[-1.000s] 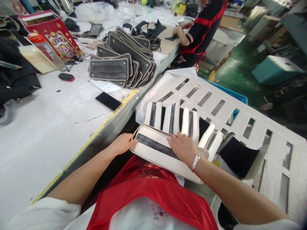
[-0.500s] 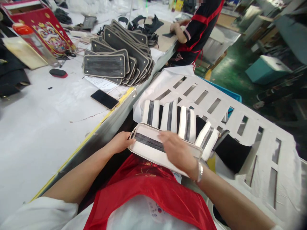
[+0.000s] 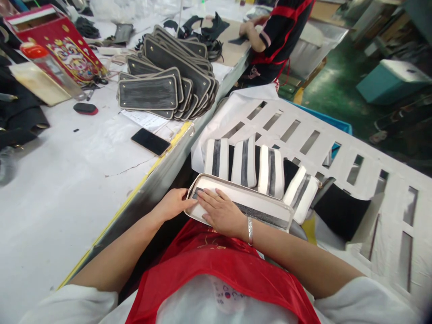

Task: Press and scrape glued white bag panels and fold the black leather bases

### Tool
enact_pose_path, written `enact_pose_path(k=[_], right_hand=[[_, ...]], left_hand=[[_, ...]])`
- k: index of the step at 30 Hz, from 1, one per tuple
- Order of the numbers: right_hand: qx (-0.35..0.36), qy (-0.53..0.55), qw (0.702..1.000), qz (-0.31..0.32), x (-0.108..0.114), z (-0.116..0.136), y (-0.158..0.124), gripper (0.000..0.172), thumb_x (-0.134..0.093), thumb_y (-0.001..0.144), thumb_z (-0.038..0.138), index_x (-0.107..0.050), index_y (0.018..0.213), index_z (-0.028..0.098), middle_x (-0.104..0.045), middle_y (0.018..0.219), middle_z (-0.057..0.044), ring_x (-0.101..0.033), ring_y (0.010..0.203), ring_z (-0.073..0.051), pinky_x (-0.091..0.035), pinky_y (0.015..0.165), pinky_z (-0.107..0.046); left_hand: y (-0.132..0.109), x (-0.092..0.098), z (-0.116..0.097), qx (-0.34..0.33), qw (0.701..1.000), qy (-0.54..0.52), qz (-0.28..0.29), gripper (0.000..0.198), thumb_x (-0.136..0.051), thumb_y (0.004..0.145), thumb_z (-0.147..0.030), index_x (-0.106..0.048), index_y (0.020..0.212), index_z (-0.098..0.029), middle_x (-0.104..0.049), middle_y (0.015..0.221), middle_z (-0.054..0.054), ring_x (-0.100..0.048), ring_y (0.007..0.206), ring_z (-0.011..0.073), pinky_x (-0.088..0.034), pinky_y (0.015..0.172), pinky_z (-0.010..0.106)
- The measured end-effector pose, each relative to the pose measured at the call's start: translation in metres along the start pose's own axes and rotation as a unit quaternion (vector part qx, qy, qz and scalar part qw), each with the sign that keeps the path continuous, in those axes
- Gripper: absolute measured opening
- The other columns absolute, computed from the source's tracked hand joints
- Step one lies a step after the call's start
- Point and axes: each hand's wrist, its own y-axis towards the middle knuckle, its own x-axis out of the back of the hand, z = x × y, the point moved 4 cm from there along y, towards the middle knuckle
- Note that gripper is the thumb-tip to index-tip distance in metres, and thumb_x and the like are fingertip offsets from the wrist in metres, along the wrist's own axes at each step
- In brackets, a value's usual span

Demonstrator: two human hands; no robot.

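Observation:
A long white panel with rounded corners, a raised rim and a dark strip down its middle point(image 3: 249, 193) lies tilted in front of my red apron. My left hand point(image 3: 175, 202) grips its left end, thumb on top and the fingers partly hidden behind the rim. Flat on the panel's left half rests my right hand point(image 3: 224, 213), fingers stretched out over the dark strip. Just beyond the panel, several white pieces with dark stripes point(image 3: 245, 162) stand in a row, with black material between them.
A slotted white board point(image 3: 337, 157) spreads to the right. On the left table point(image 3: 84, 180) are a phone point(image 3: 150, 141), a pile of dark rounded panels point(image 3: 148, 93), a red box point(image 3: 62, 47) and a bottle point(image 3: 50, 67). A co-worker's arm point(image 3: 254, 36) reaches over the table's far end.
My right hand has slid left along the panel, from its middle toward the left end, and now lies flat. My left hand keeps its grip. The view has shifted slightly.

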Motion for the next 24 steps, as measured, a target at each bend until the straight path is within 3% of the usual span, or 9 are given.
enact_pose_path(k=[11,16,19,24], right_hand=[[0.003,0.026,1.0,-0.008,0.001,-0.006,0.002,0.051,-0.041,0.093,0.036,-0.041,0.138,0.014,-0.033,0.147,-0.007,-0.028,0.136,-0.022,-0.02,0.112,-0.044],[0.007,0.027,0.999,-0.019,0.002,-0.007,0.001,0.05,-0.041,0.093,0.038,-0.043,0.136,0.014,-0.034,0.147,-0.007,-0.029,0.135,-0.023,-0.021,0.111,-0.044],[0.008,0.03,0.999,-0.021,0.002,-0.008,0.001,0.049,-0.04,0.093,0.038,-0.044,0.136,0.014,-0.035,0.146,-0.007,-0.029,0.135,-0.023,-0.021,0.111,-0.044],[0.01,0.034,0.999,-0.025,0.002,-0.009,0.0,0.051,-0.043,0.092,0.038,-0.041,0.138,0.015,-0.035,0.147,-0.007,-0.029,0.135,-0.022,-0.019,0.112,-0.044]], left_hand=[[0.001,0.001,0.004,-0.027,0.998,0.058,0.004,0.042,-0.054,0.077,-0.05,-0.064,0.096,-0.014,-0.067,0.085,0.005,-0.059,0.074,0.0199,-0.042,0.065,0.027],[0.002,0.006,-0.001,-0.062,0.988,0.139,0.008,0.048,-0.063,0.068,-0.055,-0.065,0.092,-0.013,-0.061,0.086,0.007,-0.056,0.077,0.0209,-0.041,0.069,0.029],[0.0,0.009,-0.006,-0.064,0.992,0.105,0.026,0.047,-0.061,0.071,-0.054,-0.064,0.094,-0.014,-0.061,0.086,0.005,-0.056,0.076,0.019,-0.04,0.069,0.027],[-0.003,0.012,-0.009,-0.014,0.998,0.057,-0.015,0.039,-0.043,0.085,-0.047,-0.06,0.07,-0.016,-0.052,0.06,-0.003,-0.047,0.06,0.012,-0.032,0.056,0.023]])
